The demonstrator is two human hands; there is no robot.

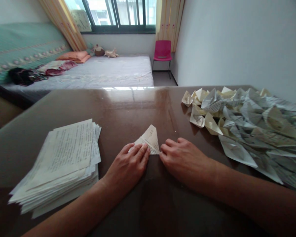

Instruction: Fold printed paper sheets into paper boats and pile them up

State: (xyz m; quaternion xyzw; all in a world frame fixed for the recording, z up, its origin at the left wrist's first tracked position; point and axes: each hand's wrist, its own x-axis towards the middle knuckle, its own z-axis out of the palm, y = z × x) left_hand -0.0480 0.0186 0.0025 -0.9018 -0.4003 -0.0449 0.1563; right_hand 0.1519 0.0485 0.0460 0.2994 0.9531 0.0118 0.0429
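A small folded triangle of printed paper [151, 140] lies on the dark brown table [128, 105]. My left hand [128, 166] rests flat on its left corner, fingers together and stretched out, pressing it down. My right hand [185, 159] sits just right of the triangle with its fingers curled, the fingertips touching the paper's lower right edge. What the right fingertips pinch, if anything, is hidden.
A thick stack of printed sheets [61, 164] lies at the left of the table. A large heap of folded paper boats [249, 125] covers the right side. Beyond the table are a bed [101, 72], a pink chair [162, 52] and a window.
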